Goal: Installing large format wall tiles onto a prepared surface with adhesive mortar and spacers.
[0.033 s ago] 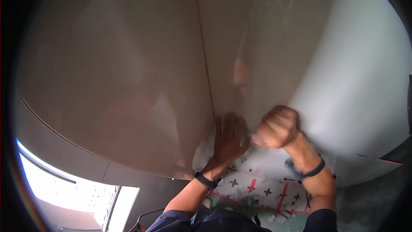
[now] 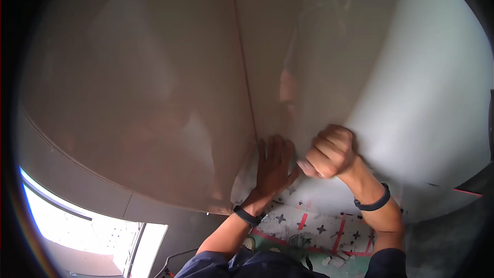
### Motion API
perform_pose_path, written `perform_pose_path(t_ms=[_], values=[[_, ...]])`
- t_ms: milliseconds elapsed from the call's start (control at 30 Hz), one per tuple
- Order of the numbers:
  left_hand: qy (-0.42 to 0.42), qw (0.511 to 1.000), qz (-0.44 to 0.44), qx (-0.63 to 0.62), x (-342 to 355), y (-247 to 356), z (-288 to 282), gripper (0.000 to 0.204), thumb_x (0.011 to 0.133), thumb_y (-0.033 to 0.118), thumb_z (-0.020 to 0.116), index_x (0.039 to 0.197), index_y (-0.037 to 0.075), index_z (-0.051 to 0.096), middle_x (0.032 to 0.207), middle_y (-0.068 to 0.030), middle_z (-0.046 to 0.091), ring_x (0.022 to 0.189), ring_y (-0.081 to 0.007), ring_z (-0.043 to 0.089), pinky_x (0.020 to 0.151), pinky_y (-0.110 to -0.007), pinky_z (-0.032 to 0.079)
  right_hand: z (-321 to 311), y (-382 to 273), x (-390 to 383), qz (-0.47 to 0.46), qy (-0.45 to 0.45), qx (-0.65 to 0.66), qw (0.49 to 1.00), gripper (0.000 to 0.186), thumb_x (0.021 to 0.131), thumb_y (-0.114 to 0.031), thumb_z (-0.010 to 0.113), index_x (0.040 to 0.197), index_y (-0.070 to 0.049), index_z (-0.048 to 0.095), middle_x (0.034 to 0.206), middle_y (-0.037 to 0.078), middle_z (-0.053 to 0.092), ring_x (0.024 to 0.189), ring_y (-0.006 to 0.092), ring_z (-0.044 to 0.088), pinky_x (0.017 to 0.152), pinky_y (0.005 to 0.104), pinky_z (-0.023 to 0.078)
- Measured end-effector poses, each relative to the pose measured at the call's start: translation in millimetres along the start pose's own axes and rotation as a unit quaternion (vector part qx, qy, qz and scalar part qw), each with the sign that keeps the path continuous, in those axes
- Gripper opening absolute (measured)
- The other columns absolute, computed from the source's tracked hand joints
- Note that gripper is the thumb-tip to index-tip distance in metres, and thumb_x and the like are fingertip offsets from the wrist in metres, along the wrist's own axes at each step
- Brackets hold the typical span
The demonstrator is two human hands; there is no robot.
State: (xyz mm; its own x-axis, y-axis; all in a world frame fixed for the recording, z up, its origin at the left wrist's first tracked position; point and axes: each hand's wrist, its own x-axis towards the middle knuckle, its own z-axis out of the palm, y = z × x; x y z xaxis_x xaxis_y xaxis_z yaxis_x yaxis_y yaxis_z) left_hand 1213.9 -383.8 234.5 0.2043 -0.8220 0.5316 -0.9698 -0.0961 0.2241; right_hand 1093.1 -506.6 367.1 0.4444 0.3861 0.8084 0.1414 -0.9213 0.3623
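My left hand (image 2: 274,167) lies flat against the lower part of a large glossy beige panel (image 2: 288,36), fingers pointing up and spread a little. Its fingertips are beside the foot of a thin dark seam (image 2: 242,46) that runs up the panel. To the right, my right hand (image 2: 329,153) is curled into a fist at the panel's surface, near where beige turns to a bright white area (image 2: 427,87). No object shows at the fist, though its palm side is hidden. Dark bands circle both wrists.
Below my hands is a whitish floor covering (image 2: 319,231) with dark cross marks and red tape strips, with pale scraps (image 2: 337,261) near it. A bright opening (image 2: 87,242) is at lower left. A dark cable (image 2: 170,262) curves near my left arm.
My right fist and wristband, blurred before, now look sharper; the fist has shifted slightly left and the band slightly up. My left hand has stayed in place.
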Motion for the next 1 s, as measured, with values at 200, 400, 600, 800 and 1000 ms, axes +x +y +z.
perform_pose_path(t_ms=[200, 400, 600, 800, 1000], values=[[-0.017, 0.985, -0.072, -0.155, -33.3, -40.8, 21.1, 0.081, 0.085, 0.041, 0.07, 0.149, 0.001, 0.04, 0.154, -0.0299, 0.034, 0.146, -0.0497, 0.026, 0.117, -0.065, 0.023, 6.9, -53.4, 23.6, 0.107, 0.044, 0.044, 0.992, 0.036, 0.08, -0.023, 0.075, 0.058, -0.011, 0.048, 0.056, 0.003, 0.049, 0.049, 0.0202, 0.053, 0.046, 0.0335, 0.042], [0.145, 0.986, 0.068, 0.043, 35.8, 45.1, -16.0, 0.088, 0.084, 0.044, 0.075, 0.153, 0.006, 0.037, 0.159, -0.0321, 0.026, 0.148, -0.0507, 0.023, 0.118, -0.066, 0.019, -117.8, -121.2, -43.3, 0.199, 0.084, -0.056, 0.975, 0.038, 0.088, -0.024, 0.062, 0.059, -0.01, 0.042, 0.054, 0.002, 0.039, 0.042, 0.0183, 0.04, 0.042, 0.0337, 0.031], [0.205, 0.971, 0.064, 0.102, 37.6, -5.9, -3.7, 0.107, 0.078, 0.06, 0.075, 0.16, 0.009, 0.029, 0.165, -0.0295, 0.011, 0.152, -0.0495, 0.012, 0.123, -0.061, 0.004, -202.9, -102.1, -33.3, 0.159, 0.173, -0.314, 0.92, 0.037, 0.101, -0.042, 0.053, 0.097, -0.005, 0.054, 0.118, 0.02, 0.056, 0.105, 0.0343, 0.057, 0.087, 0.0488, 0.046], [0.178, 0.982, 0.055, -0.033, 47.9, 19.5, 4.8, 0.101, 0.09, 0.066, 0.062, 0.162, 0.009, 0.019, 0.168, -0.0259, 0.001, 0.156, -0.0415, -0.004, 0.123, -0.056, -0.003, -211.3, 33.3, -98.5, 0.323, 0.111, -0.462, 0.819, 0.077, 0.093, -0.049, 0.058, 0.149, 0.001, 0.041, 0.156, 0.03, 0.033, 0.145, 0.051, 0.028, 0.117, 0.0668, 0.017], [0.201, 0.976, 0.088, 0.022, 44.3, 17.3, -14.4, 0.101, 0.091, 0.064, 0.063, 0.163, 0.009, 0.018, 0.168, -0.025, 0.001, 0.156, -0.0395, -0.002, 0.123, -0.057, -0.001, -250.3, -18.7, -114.5, 0.311, 0.139, -0.485, 0.805, 0.086, 0.095, -0.056, 0.051, 0.15, 0.008, 0.036, 0.16, 0.032, 0.024, 0.149, 0.0543, 0.018, 0.114, 0.0734, 0.012]])
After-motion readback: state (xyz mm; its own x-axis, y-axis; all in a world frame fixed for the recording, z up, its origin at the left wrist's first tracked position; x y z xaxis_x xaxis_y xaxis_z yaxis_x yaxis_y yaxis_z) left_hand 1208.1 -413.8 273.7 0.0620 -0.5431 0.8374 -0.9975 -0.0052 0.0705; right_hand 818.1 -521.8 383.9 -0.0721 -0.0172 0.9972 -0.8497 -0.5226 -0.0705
